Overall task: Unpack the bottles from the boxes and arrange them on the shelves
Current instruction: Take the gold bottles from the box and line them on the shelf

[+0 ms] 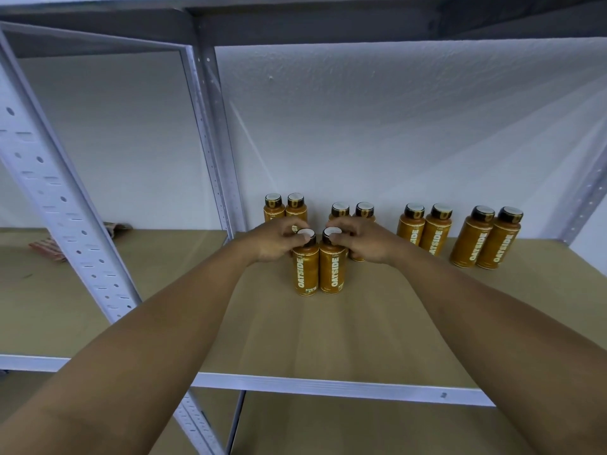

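Both arms reach in over the near edge of the shelf [377, 326], a tan board in a pale metal frame. The left hand [277, 246] has its fingers curled round the dark cap of the left bottle [306, 275], clamped on it from the left side, with the thumb by the white cap top. The right hand [366, 243] does the same from the right, fingers wrapped on the cap of the right bottle [332, 272]. These two orange bottles stand upright on the board, touching side by side, labels facing near. They are closer to the wall [394, 126] than to the near rail [328, 387].

Behind them the back row [438, 229] runs along the far edge by the wall: eight more of the same bottles, upright, in four close pairs with gaps between the pairs. The two pairs on the left sit just behind the hands and are partly hidden by them. The two on the right stand in plain sight, apart from the held bottles.

A perforated post [216, 142] rises at the far left corner of the bay, and a second post [65, 208] slants across the near left. On the next board to the left lies a striped, crumpled scrap [49, 249]; I cannot tell what it is. An upper shelf [361, 24] spans the top, and a lower board [361, 428] shows beneath the rail
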### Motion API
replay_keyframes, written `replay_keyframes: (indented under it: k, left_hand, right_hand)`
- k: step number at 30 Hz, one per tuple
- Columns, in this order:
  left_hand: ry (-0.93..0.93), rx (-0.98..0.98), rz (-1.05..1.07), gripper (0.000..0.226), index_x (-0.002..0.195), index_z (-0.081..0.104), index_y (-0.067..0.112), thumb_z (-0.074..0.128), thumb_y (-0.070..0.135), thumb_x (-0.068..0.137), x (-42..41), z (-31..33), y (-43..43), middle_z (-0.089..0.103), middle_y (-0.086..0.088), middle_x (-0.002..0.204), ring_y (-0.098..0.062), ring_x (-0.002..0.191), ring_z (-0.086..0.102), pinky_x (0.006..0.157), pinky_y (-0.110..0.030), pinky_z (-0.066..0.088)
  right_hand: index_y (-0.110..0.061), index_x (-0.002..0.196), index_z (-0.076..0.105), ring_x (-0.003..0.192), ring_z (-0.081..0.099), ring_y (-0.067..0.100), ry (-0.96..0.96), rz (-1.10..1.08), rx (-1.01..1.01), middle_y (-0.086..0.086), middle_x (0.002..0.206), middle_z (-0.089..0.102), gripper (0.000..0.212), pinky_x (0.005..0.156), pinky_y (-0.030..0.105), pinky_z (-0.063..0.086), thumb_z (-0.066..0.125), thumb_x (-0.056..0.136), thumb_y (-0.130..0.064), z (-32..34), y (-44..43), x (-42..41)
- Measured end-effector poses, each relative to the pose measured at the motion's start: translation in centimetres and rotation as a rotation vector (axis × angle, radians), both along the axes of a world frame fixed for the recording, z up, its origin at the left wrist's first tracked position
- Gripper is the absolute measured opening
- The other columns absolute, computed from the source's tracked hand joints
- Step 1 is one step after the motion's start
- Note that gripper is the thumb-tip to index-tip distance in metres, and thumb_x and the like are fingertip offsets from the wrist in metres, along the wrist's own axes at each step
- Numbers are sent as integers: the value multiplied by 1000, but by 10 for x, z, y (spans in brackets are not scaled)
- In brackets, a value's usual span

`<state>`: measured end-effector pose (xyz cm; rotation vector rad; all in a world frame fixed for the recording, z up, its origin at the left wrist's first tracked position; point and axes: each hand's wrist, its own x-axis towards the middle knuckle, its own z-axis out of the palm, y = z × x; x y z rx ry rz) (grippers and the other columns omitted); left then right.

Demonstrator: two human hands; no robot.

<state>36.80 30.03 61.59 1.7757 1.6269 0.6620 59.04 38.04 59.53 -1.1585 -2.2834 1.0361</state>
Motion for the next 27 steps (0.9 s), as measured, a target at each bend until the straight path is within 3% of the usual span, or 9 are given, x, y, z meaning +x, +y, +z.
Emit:
replay_keyframes:
  k: [6, 13, 17, 27]
  left_hand:
    - [11, 126, 93, 29, 119, 54, 26, 57, 47, 100, 7, -17, 2, 63, 6, 107, -12, 97, 64, 86, -35, 57]
    - [30, 141, 95, 30, 122, 53, 27, 55, 48, 100, 8, -17, 3, 61, 6, 110, -14, 100, 63, 91, -40, 58]
    - [12, 157, 93, 29, 121, 53, 28, 55, 48, 100, 8, -19, 2, 63, 4, 113, -16, 102, 64, 90, -40, 57]
    - [-28, 160, 109, 26, 121, 53, 32, 54, 48, 101, 9, -23, 1, 62, 4, 118, -17, 109, 62, 95, -43, 56]
  right_hand:
    - [-35, 128, 53, 118, 60, 21, -2, -49, 77, -1, 133, 62, 39, 92, 44, 56, 58, 96, -55, -10, 3, 1]
    - [-36, 128, 55, 110, 61, 20, 18, -46, 61, 0, 131, 63, 39, 83, 38, 53, 60, 94, -56, -14, 6, 3]
    - [-37, 132, 54, 115, 61, 19, 22, -57, 55, -2, 132, 62, 45, 92, 45, 56, 61, 93, -57, -15, 3, 5]
    - [-34, 136, 53, 120, 60, 20, -16, -58, 88, -2, 134, 61, 46, 94, 46, 56, 57, 96, -56, -11, -3, 3]
